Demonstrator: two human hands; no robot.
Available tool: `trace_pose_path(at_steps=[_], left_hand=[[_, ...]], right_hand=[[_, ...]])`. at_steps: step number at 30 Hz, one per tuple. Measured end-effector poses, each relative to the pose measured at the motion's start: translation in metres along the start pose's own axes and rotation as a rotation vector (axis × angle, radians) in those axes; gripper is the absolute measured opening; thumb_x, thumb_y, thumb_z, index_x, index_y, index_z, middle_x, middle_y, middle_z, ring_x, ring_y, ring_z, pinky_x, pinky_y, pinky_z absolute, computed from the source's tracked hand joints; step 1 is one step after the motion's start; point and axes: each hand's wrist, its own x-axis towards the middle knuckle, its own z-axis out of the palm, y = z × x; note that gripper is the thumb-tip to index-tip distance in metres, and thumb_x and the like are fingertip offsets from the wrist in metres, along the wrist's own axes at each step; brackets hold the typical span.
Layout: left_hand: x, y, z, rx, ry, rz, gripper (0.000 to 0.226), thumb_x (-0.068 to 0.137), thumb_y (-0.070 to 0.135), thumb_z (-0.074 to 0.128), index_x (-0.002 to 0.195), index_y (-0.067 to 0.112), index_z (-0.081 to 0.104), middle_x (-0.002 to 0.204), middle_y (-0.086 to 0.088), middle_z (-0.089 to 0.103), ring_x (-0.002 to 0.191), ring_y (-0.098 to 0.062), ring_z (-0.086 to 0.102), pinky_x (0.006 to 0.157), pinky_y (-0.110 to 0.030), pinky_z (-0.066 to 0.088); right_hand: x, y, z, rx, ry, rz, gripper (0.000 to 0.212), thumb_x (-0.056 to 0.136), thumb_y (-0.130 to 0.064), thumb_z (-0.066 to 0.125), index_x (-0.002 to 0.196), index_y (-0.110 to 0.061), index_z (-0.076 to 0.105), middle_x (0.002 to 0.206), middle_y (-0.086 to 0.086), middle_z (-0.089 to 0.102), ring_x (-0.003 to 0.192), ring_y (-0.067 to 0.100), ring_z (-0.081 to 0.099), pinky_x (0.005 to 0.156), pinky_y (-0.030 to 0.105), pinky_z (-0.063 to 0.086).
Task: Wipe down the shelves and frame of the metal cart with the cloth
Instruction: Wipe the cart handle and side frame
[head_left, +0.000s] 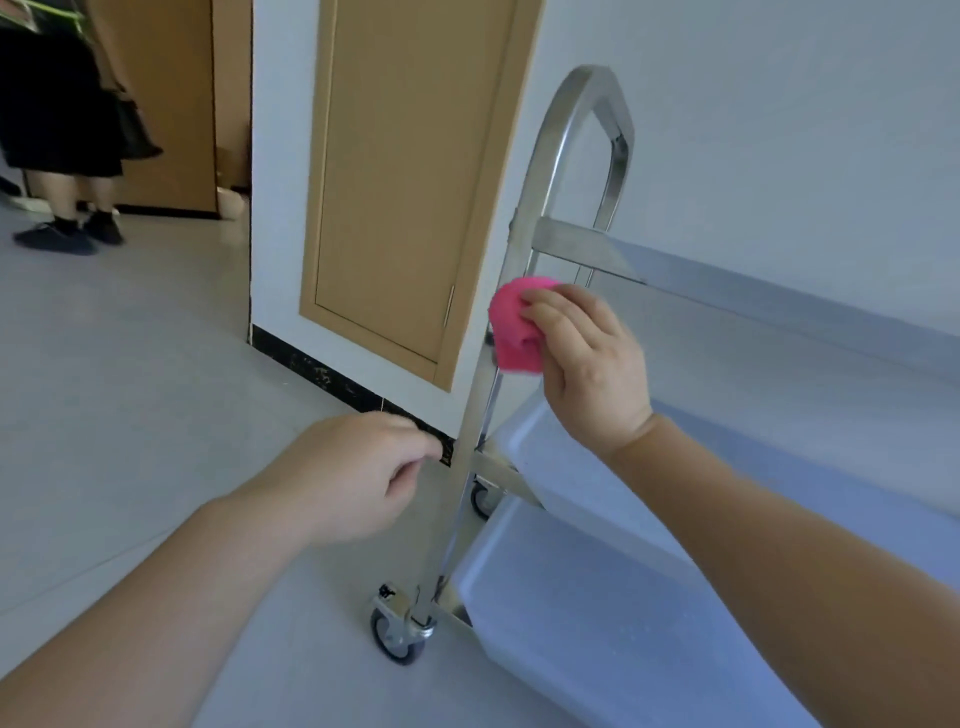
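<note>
Right hand (587, 358) grips pink cloth (514, 327) against cart post (480, 410).

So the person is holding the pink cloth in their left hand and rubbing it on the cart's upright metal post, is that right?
Not quite: the head view shows the pink cloth in the right hand, not the left. The left hand holds nothing, its fingers loosely curled beside the post. The rest stands: the cloth is against the cart's upright metal post.
</note>
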Motion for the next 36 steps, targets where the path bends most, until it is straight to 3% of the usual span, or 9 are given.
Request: trace_pose_path(at_steps=[4, 11, 13, 15, 20, 25, 29, 32, 36], left_hand=[[-0.011, -0.021, -0.006, -0.039, 0.008, -0.05, 0.031, 0.089, 0.02, 0.046, 0.112, 0.032, 0.062, 0.099, 0.015, 0.064, 0.091, -0.008, 0.059, 0.077, -0.032, 0.05], [-0.009, -0.032, -0.002, -0.083, -0.021, -0.07, 0.028, 0.09, 0.022, 0.045, 0.11, 0.033, 0.06, 0.096, 0.017, 0.06, 0.088, -0.008, 0.056, 0.076, -0.031, 0.049], [-0.01, -0.032, 0.002, -0.084, -0.055, -0.068, 0.029, 0.091, 0.022, 0.044, 0.113, 0.033, 0.06, 0.102, 0.016, 0.061, 0.092, -0.007, 0.057, 0.079, -0.032, 0.049], [-0.012, -0.034, 0.006, -0.083, -0.085, -0.073, 0.03, 0.091, 0.023, 0.044, 0.115, 0.033, 0.06, 0.107, 0.017, 0.061, 0.096, -0.007, 0.056, 0.082, -0.032, 0.049], [-0.015, -0.035, 0.011, -0.064, -0.119, -0.092, 0.029, 0.091, 0.024, 0.043, 0.112, 0.035, 0.059, 0.107, 0.018, 0.06, 0.097, -0.007, 0.056, 0.082, -0.032, 0.049], [-0.011, -0.031, 0.013, -0.065, -0.113, -0.074, 0.029, 0.091, 0.025, 0.043, 0.113, 0.034, 0.06, 0.107, 0.02, 0.06, 0.097, -0.005, 0.055, 0.081, -0.027, 0.047], [-0.005, -0.026, 0.014, -0.065, -0.083, -0.05, 0.028, 0.091, 0.025, 0.043, 0.111, 0.034, 0.061, 0.092, 0.022, 0.054, 0.089, -0.004, 0.053, 0.075, -0.024, 0.045], [0.0, -0.02, 0.016, -0.054, -0.081, -0.029, 0.028, 0.091, 0.025, 0.043, 0.111, 0.035, 0.061, 0.087, 0.023, 0.047, 0.083, -0.002, 0.049, 0.071, -0.021, 0.04], [0.003, -0.013, 0.017, -0.048, -0.09, -0.008, 0.028, 0.091, 0.024, 0.043, 0.111, 0.034, 0.061, 0.087, 0.022, 0.048, 0.079, -0.001, 0.044, 0.067, -0.019, 0.035]], right_hand=[[0.038, 0.005, 0.024, -0.126, -0.042, -0.09, 0.027, 0.082, 0.003, 0.048, 0.102, -0.004, 0.065, 0.109, 0.006, 0.067, 0.101, 0.034, 0.061, 0.073, 0.042, 0.052], [0.019, 0.007, 0.053, -0.311, -0.361, -0.106, 0.022, 0.095, -0.029, 0.049, 0.109, -0.015, 0.058, 0.123, 0.001, 0.059, 0.122, 0.027, 0.045, 0.088, 0.039, 0.04], [-0.002, -0.002, 0.056, -0.267, -0.408, -0.146, 0.016, 0.09, -0.023, 0.057, 0.104, -0.017, 0.057, 0.119, 0.0, 0.06, 0.119, 0.026, 0.044, 0.085, 0.039, 0.042], [-0.033, -0.014, 0.058, -0.212, -0.511, -0.244, 0.028, 0.075, -0.007, 0.064, 0.1, -0.017, 0.054, 0.111, 0.002, 0.061, 0.113, 0.028, 0.045, 0.078, 0.041, 0.048], [-0.072, -0.038, 0.06, -0.069, -0.707, -0.259, 0.036, 0.062, 0.005, 0.059, 0.092, -0.014, 0.06, 0.096, 0.001, 0.064, 0.098, 0.03, 0.057, 0.068, 0.036, 0.052], [-0.06, -0.029, 0.044, -0.018, -0.595, -0.272, 0.03, 0.065, 0.005, 0.067, 0.09, -0.009, 0.065, 0.101, 0.008, 0.066, 0.096, 0.03, 0.062, 0.066, 0.037, 0.055], [-0.033, -0.005, 0.025, 0.031, -0.347, 0.168, 0.028, 0.083, -0.02, 0.061, 0.111, -0.019, 0.059, 0.11, -0.02, 0.059, 0.09, 0.005, 0.06, 0.068, 0.027, 0.051], [-0.005, 0.003, 0.015, -0.092, -0.138, 0.176, 0.03, 0.065, 0.012, 0.063, 0.092, 0.001, 0.065, 0.108, 0.021, 0.062, 0.086, 0.037, 0.061, 0.061, 0.034, 0.046], [0.004, 0.001, 0.027, 0.003, -0.21, 0.335, 0.034, 0.066, 0.018, 0.052, 0.095, 0.004, 0.061, 0.122, 0.022, 0.056, 0.082, 0.04, 0.06, 0.05, 0.035, 0.046]])
